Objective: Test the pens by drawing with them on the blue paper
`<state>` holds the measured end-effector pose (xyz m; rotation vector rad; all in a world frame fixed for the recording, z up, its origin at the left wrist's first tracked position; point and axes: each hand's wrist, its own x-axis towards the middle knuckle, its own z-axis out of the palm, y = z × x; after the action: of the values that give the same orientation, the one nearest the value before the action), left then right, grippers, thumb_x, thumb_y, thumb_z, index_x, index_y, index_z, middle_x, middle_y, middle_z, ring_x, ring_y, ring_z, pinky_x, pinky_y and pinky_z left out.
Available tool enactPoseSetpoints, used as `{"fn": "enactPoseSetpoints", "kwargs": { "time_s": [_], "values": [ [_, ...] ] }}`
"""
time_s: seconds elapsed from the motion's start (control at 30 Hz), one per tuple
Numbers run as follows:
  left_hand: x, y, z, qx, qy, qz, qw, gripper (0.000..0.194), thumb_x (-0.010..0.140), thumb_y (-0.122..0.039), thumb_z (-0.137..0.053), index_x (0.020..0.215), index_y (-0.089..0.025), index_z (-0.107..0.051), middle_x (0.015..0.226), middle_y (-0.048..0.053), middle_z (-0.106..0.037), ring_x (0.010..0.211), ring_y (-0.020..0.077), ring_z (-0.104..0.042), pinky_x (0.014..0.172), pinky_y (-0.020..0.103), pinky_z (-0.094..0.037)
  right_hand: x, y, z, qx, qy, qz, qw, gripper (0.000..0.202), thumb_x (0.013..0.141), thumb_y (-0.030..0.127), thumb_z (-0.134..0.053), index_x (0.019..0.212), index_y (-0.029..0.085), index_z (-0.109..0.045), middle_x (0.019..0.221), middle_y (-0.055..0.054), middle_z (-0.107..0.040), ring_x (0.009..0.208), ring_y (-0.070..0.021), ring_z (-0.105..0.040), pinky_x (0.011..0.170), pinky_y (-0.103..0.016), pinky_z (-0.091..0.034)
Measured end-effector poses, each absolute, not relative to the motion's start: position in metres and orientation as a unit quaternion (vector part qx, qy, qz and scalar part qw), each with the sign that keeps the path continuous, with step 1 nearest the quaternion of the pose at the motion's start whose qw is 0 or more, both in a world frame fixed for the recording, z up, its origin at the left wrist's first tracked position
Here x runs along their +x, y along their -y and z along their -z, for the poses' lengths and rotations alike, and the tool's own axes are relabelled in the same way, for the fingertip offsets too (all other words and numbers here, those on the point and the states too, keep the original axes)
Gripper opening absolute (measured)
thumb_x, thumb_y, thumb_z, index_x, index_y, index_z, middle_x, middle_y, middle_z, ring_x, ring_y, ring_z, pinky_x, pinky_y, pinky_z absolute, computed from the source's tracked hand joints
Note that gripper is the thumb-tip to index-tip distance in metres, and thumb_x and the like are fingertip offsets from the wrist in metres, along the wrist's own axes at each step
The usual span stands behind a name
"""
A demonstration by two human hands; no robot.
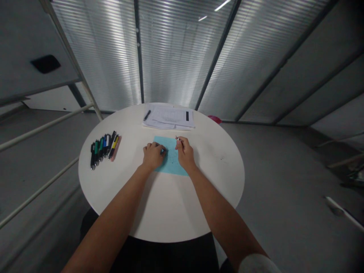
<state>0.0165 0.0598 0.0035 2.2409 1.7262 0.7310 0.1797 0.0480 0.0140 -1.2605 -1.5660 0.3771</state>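
A light blue sheet (pixel 172 167) lies on the white round table with both hands over it. At its left side my left hand (pixel 152 155) is closed, fingers curled around a dark pen part (pixel 163 151) whose end shows by the fingertips. Over the sheet's right side my right hand (pixel 185 152) pinches a thin dark and silvery pen piece (pixel 178 139) between thumb and forefinger. Most of both pieces is hidden in the fingers. Tiny dark specks, too small to name, rest on the sheet between the hands.
Several pens (pixel 101 148) lie in a row on the table's (pixel 170 208) left side, black, green, blue, white and yellow among them. Behind the sheet is a stack of papers (pixel 170 116) with a dark pen (pixel 147 115) on it. A white metal rail (pixel 48 124) runs at the left.
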Motion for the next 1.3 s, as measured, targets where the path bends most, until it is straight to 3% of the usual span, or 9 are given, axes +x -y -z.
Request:
{"fn": "enactPoseSetpoints", "kwargs": {
  "time_s": [0.57,0.8,0.93,1.1,1.3],
  "values": [
    [0.015,-0.066,-0.001,0.739,-0.573,-0.32,0.152,0.019,0.088,-0.031,-0.054,0.094,-0.025,-0.071,0.096,0.01,-0.073,0.103,0.032,-0.057,0.094,0.049,-0.033,0.179,-0.048,-0.011,-0.518,0.698,-0.172,0.463,0.035,0.097,0.049,-0.04,0.106,0.022,-0.06,0.077,-0.001,-0.064,0.072,-0.0163,-0.063,0.07,-0.027,-0.048],
    [0.015,-0.063,-0.006,0.717,-0.589,-0.334,0.168,0.025,0.09,-0.031,-0.051,0.107,-0.026,-0.068,0.102,0.008,-0.073,0.107,0.0294,-0.057,0.096,0.046,-0.035,0.179,-0.049,-0.009,-0.497,0.702,-0.192,0.472,0.037,0.098,0.045,-0.04,0.123,0.026,-0.058,0.106,-0.004,-0.069,0.082,-0.0159,-0.066,0.077,-0.029,-0.052],
    [0.015,-0.067,-0.005,0.686,-0.575,-0.407,0.183,0.024,0.089,-0.031,-0.051,0.102,-0.023,-0.07,0.099,0.008,-0.072,0.099,0.025,-0.06,0.094,0.04,-0.04,0.18,-0.048,-0.011,-0.485,0.715,-0.187,0.467,0.037,0.099,0.043,-0.038,0.126,0.029,-0.059,0.116,-0.003,-0.068,0.083,-0.0154,-0.066,0.083,-0.032,-0.052],
    [0.016,-0.073,-0.007,0.58,-0.52,-0.56,0.284,0.019,0.081,-0.031,-0.058,0.087,-0.019,-0.072,0.085,0.006,-0.07,0.078,0.0173,-0.06,0.077,0.031,-0.046,0.183,-0.048,-0.008,-0.493,0.73,-0.166,0.443,0.038,0.1,0.041,-0.037,0.128,0.03,-0.059,0.108,-0.003,-0.071,0.082,-0.0162,-0.065,0.082,-0.033,-0.053],
    [0.016,-0.074,-0.018,0.343,-0.417,-0.673,0.504,0.022,0.067,-0.029,-0.071,0.086,-0.018,-0.071,0.073,0.0,-0.06,0.057,0.0073,-0.047,0.055,0.023,-0.039,0.186,-0.049,-0.002,-0.493,0.747,-0.153,0.42,0.039,0.1,0.04,-0.036,0.133,0.033,-0.056,0.11,-0.003,-0.07,0.085,-0.0179,-0.066,0.085,-0.035,-0.053]
  ]
}}
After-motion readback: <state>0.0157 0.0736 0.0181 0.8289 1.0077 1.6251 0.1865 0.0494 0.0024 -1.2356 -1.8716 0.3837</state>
